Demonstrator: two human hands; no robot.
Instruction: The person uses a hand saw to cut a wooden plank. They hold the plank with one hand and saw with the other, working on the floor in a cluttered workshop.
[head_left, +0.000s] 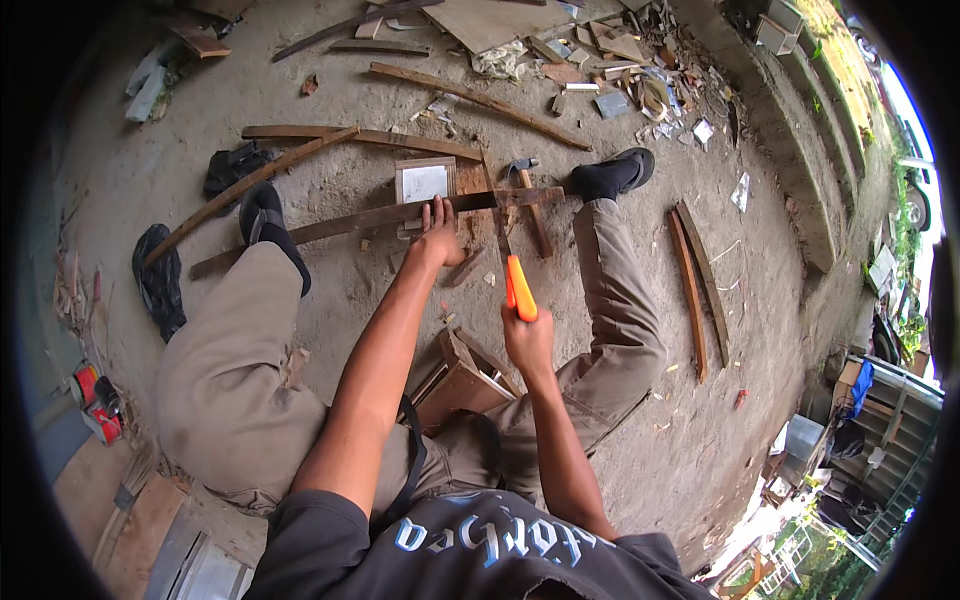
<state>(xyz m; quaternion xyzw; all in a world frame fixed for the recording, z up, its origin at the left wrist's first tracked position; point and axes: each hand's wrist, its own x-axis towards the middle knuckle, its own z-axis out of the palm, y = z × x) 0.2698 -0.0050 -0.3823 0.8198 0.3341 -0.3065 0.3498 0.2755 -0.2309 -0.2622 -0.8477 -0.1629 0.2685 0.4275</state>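
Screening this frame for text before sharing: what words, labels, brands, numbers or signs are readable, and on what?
Dark T-shirt: large pale lettering across the front; wording not copied here.
Red-and-black object at far left: any marking too small to read.
Pale scraps at upper right: too small to read.
Orange saw handle: no readable text.

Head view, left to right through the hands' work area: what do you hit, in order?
Nearer black plastic bag → left shoe → left hand on the long plank → right hand gripping the orange saw handle → right shoe → two loose wood strips.
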